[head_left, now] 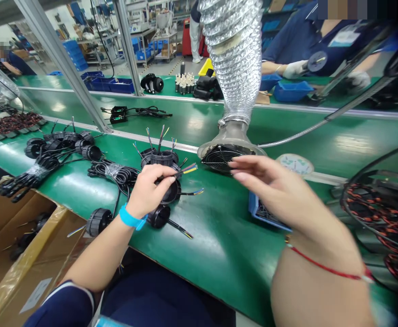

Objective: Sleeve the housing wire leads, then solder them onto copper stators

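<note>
My left hand (153, 188), a blue band on its wrist, pinches a black cable whose coloured wire ends (190, 169) stick out to the right. Around and under that hand stand several round black plastic caps (161, 158) with cables, their wire ends fanned out. My right hand (270, 184) is held in the air at the mouth of a fume extraction hood (231, 138). Its fingers are stretched forward, thumb a little apart, and nothing shows in them. Below it, partly hidden, is a blue bin (253, 204) with small dark parts.
A silver flexible duct (234, 54) rises from the hood. Coiled black cables (115, 172) and more caps lie left on the green bench (205, 254). An open carton (49, 227) stands lower left. Red-black wired parts (372, 204) lie right. Across the bench sits a gloved co-worker (287, 41).
</note>
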`<state>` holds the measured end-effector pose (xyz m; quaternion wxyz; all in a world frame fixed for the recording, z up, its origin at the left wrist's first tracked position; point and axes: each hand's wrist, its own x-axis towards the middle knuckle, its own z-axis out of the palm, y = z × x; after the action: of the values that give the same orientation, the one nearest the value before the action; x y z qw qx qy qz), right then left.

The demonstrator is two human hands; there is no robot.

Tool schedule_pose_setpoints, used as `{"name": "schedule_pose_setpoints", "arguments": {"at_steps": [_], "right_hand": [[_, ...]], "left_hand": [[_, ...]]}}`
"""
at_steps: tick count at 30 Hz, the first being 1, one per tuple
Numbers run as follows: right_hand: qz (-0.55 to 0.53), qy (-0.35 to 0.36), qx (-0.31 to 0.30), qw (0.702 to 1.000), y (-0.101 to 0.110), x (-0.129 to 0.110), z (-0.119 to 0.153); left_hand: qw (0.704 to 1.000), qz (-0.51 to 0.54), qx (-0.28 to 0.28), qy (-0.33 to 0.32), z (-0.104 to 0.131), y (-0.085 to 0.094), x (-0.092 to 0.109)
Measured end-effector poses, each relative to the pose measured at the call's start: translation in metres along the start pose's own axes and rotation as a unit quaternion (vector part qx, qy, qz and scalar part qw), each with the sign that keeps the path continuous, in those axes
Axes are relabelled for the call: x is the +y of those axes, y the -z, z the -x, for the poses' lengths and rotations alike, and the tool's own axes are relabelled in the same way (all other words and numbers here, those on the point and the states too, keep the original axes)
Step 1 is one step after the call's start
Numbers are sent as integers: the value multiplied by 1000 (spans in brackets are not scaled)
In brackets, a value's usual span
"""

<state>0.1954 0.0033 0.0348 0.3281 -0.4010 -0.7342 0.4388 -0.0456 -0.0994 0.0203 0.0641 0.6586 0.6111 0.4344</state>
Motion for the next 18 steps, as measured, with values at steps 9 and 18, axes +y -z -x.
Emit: {"name": "schedule_pose_setpoints", "arguments": {"at_steps": [9, 18], "right_hand": [[68, -159, 79, 982, 43, 44, 45], [356, -130, -5, 925, 47, 143, 51]], "left_hand": [[988, 87, -111, -56, -44, 0, -3], [985, -47, -33, 163, 40, 126, -52]]}}
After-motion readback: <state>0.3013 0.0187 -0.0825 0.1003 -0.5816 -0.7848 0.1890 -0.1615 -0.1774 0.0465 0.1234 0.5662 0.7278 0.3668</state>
